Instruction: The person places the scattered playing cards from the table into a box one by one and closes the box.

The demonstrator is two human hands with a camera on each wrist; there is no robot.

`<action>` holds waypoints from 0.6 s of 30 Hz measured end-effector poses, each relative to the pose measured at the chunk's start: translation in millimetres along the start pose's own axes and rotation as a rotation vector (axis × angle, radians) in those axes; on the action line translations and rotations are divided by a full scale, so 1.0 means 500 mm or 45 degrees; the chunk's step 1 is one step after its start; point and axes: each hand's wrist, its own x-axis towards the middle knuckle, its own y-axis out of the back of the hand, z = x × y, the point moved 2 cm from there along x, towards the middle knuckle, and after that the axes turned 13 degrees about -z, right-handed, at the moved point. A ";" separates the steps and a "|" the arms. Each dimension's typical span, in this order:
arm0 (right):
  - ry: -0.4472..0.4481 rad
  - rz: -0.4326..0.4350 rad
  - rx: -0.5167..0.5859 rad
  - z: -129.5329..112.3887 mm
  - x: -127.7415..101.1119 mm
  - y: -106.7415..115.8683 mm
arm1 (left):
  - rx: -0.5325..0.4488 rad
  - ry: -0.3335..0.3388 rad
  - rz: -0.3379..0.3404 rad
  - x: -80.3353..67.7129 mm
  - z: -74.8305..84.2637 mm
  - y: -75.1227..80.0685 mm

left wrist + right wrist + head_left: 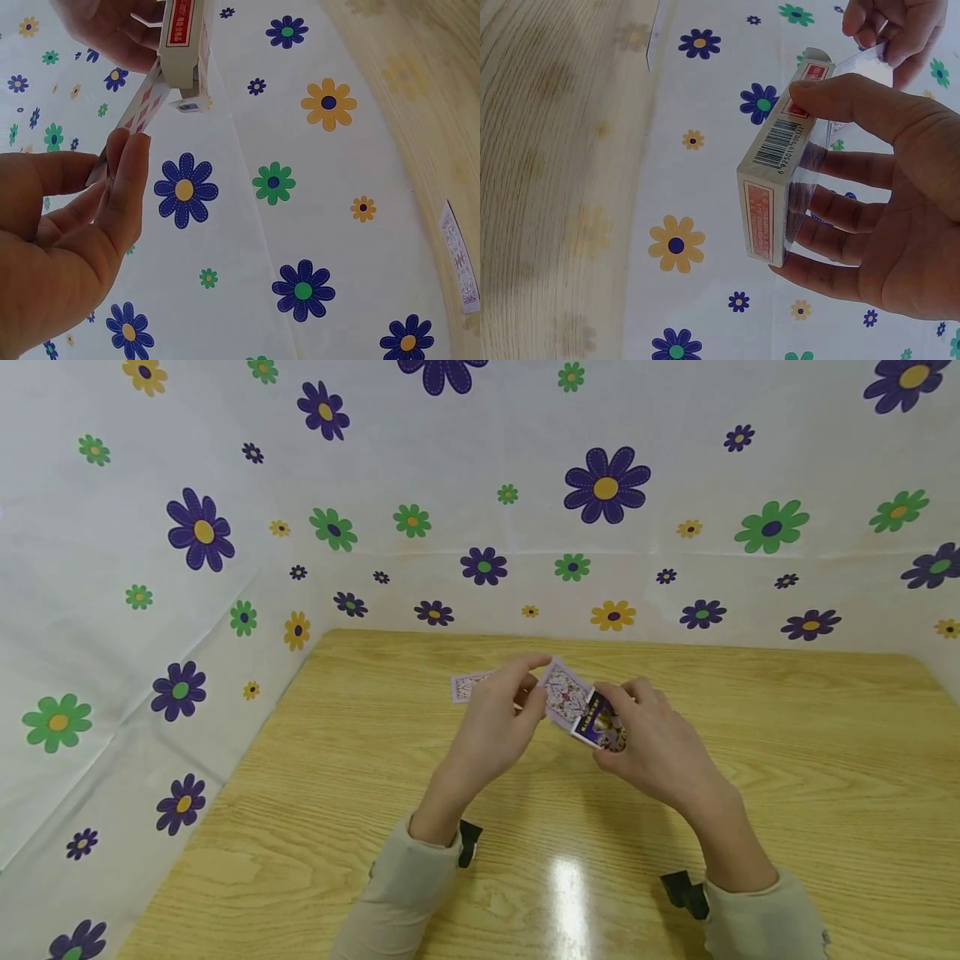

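Note:
Both hands hover above the middle of a wooden table (750, 793). My right hand (617, 727) (801, 161) grips a playing-card box (600, 725) (774, 176) by its sides, thumb on one edge and fingers on the other. A barcode and red labels show on the box (184, 45). My left hand (536, 687) (118, 154) pinches a patterned card (564, 692) (144, 111) (864, 64) that sticks out of the box's open end. Another card (468, 686) (459, 259) lies face down on the table behind the left hand.
White flowered sheeting (600, 485) walls the table at the back and left, right up to its edges. Black wrist-camera mounts (684, 890) sit at both beige sleeves. Bare wood stretches to the right and toward me.

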 end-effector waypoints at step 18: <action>0.012 -0.003 -0.009 -0.001 -0.002 0.003 | 0.089 -0.032 -0.010 0.000 0.011 -0.008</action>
